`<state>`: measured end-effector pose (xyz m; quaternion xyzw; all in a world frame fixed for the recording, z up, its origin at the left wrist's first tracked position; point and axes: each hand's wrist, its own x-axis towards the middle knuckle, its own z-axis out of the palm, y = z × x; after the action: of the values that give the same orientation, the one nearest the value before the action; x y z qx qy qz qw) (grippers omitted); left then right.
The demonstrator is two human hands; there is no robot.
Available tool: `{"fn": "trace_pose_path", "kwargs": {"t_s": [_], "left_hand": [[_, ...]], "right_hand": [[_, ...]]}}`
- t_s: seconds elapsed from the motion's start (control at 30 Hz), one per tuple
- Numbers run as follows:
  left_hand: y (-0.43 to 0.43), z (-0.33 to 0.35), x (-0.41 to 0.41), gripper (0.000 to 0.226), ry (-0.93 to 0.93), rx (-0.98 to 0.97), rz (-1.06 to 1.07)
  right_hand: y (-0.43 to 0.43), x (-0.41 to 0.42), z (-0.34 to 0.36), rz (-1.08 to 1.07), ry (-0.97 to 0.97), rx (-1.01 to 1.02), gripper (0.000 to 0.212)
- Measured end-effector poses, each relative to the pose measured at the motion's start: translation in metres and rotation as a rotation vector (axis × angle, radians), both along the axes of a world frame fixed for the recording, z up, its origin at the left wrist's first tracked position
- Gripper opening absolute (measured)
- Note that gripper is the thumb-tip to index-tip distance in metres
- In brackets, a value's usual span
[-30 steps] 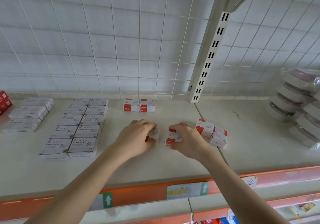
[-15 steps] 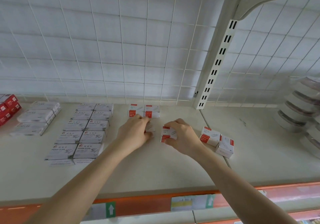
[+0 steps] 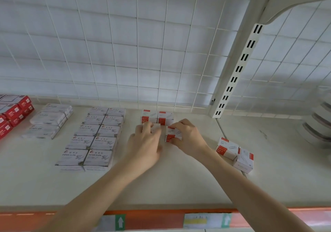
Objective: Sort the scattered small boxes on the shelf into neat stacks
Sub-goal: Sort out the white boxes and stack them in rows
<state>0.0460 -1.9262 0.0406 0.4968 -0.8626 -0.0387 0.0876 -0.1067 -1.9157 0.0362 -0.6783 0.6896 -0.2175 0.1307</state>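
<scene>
Two small red-and-white boxes (image 3: 158,117) stand side by side at the back of the cream shelf (image 3: 179,181). Just in front of them my left hand (image 3: 145,143) holds a small white box (image 3: 155,128), mostly hidden under its fingers. Beside it my right hand (image 3: 188,138) grips another red-and-white box (image 3: 172,135). Both held boxes sit on the shelf right before the back pair. Two more loose boxes (image 3: 235,153) lie askew to the right, near the shelf seam.
Neat rows of white paper clip boxes (image 3: 95,138) fill the left middle, with staples boxes (image 3: 48,120) and red boxes (image 3: 12,113) further left. Wrapped tape rolls (image 3: 320,122) stack at the far right. A slotted upright (image 3: 234,74) and wire grid back the shelf.
Both hands have slid their boxes away from me, from mid-shelf up to the pair at the back. The view has tilted up a little.
</scene>
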Motion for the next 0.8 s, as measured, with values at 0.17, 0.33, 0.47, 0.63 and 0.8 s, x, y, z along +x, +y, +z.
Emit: {"fn": "trace_pose_path", "kwargs": {"t_s": [0.17, 0.33, 0.47, 0.63, 0.8], "left_hand": [[0.009, -0.008, 0.000, 0.060, -0.072, 0.020, 0.025], [0.005, -0.010, 0.001, 0.063, -0.094, 0.037, 0.015], [-0.002, -0.011, 0.005, 0.064, -0.087, 0.043, 0.009], [-0.005, -0.012, 0.006, 0.066, -0.097, 0.043, 0.000], [-0.010, -0.015, 0.008, 0.066, -0.073, 0.063, -0.001]], "right_hand": [[0.002, -0.003, -0.003, -0.009, 0.163, 0.027, 0.049], [-0.004, 0.003, -0.004, -0.022, 0.146, -0.015, 0.047], [-0.009, 0.007, -0.005, -0.041, 0.166, -0.018, 0.046], [-0.013, 0.012, -0.004, -0.057, 0.172, -0.017, 0.042], [-0.016, 0.014, -0.005, -0.066, 0.167, -0.020, 0.038]]}}
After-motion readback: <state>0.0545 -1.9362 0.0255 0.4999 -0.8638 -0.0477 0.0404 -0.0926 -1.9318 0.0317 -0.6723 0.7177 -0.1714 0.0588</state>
